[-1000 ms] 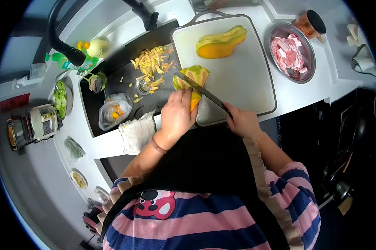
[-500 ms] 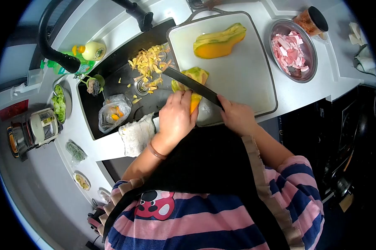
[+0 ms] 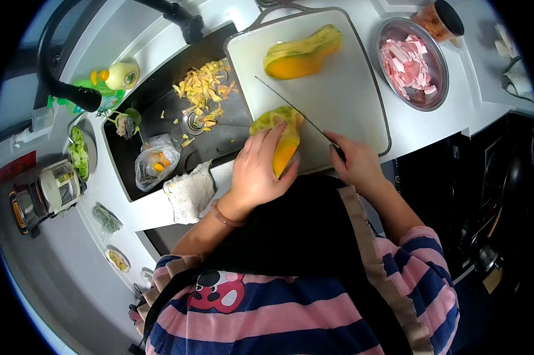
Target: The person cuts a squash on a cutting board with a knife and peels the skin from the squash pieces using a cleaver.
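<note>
My left hand [image 3: 261,165] grips a partly peeled piece of pumpkin [image 3: 286,149], green-yellow on top with orange flesh at its near end, at the lower left of the white cutting board [image 3: 338,100]. The handle of a knife [image 3: 287,103] is in my right hand [image 3: 357,161]. Its thin blade is seen nearly edge-on, slanting up and left over the board, just beyond the piece. A longer peeled pumpkin piece [image 3: 302,54] lies at the far side of the board.
Peelings [image 3: 205,89] and a plastic bag [image 3: 157,163] lie in the dark sink [image 3: 154,112], under a black faucet [image 3: 54,89]. A cloth [image 3: 190,192] hangs over its front edge. Right of the board are a metal bowl of sliced meat [image 3: 410,68] and a jar [image 3: 437,22].
The knife has moved off the pumpkin piece to the right and turned edge-on. My left hand has shifted onto the piece with fingers spread over it, and the piece has moved slightly right.
</note>
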A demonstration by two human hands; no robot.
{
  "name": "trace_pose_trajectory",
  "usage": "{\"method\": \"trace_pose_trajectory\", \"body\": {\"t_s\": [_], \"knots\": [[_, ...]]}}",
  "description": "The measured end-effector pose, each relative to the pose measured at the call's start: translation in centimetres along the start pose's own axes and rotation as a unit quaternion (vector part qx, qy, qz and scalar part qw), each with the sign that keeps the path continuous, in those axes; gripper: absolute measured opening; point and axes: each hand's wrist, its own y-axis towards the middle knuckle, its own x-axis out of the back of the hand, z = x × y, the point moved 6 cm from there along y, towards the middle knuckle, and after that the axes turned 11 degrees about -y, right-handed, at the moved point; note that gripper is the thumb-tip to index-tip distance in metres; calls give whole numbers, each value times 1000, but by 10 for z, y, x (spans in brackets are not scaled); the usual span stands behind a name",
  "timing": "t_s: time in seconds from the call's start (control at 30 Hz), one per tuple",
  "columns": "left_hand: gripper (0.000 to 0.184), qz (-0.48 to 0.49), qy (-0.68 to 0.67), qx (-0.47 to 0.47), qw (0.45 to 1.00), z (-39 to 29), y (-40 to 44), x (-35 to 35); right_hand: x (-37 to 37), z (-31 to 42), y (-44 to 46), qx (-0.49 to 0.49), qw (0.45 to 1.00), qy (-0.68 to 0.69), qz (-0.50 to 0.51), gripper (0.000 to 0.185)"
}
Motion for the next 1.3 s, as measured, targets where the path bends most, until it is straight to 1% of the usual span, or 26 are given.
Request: {"method": "trace_pose_trajectory", "body": {"t_s": [0.03, 0.1, 0.13, 0.17, 0.2, 0.23, 0.3, 0.37, 0.5, 0.57, 0.6, 0.67, 0.8, 0.87, 1.0, 1.07, 1.17, 1.3], "knots": [[52, 3, -2, -1, 1000, 4, -2, -3, 0, 1, -4, 32, 999, -14, -20, 35], [54, 4, 12, -33, 999, 14, -9, -9, -1, 6, -14, 42, 999, -24, -11, 39], [54, 6, 11, -33, 999, 24, -12, -12, -3, 9, -18, 56, 998, -34, -1, 42], [55, 4, 29, -56, 998, 34, -13, -15, -6, 11, -23, 87, 995, -42, -14, 47], [56, 3, 48, -79, 996, 40, -15, -17, -7, 12, -28, 85, 995, -42, -12, 47], [52, 4, 85, -86, 993, 42, -19, -19, -10, 14, -31, 89, 995, -43, -2, 47], [52, -4, 83, -93, 992, 44, -19, -21, -13, 14, -34, 92, 995, -45, 9, 48], [52, -19, 88, -118, 989, 42, -19, -21, -13, 13, -37, 98, 995, -30, -16, 48], [51, 5, 95, -100, 990, 43, -19, -21, -11, 13, -34, 99, 995, -15, -9, 48], [49, -3, 87, -100, 991, 41, -17, -20, -16, 10, -29, 62, 996, -22, 63, 46], [49, -3, 86, -101, 991, 39, -16, -19, -19, 8, -28, 61, 996, -22, 62, 46], [41, 6, 105, -96, 990, 38, -15, -17, -23, 8, -25, 72, 997, -21, 36, 44], [41, 15, 105, -90, 990, 46, -18, -19, -7, 10, -25, 62, 996, 4, 69, 41], [46, 11, 92, -91, 992, 48, -19, -20, -6, 10, -26, 54, 994, 10, 96, 40], [45, 6, 95, -109, 989, 43, -17, -20, -17, 10, -21, 64, 995, -15, 75, 41], [45, 15, 88, -87, 992, 44, -15, -19, -20, 12, -16, 78, 994, -40, 62, 42], [41, 31, 98, -68, 992, 43, -14, -18, -20, 12, -13, 75, 994, -31, 67, 42], [42, 26, 102, -69, 992, 46, -15, -18, -12, 10, -14, 84, 993, -14, 76, 43]]}}
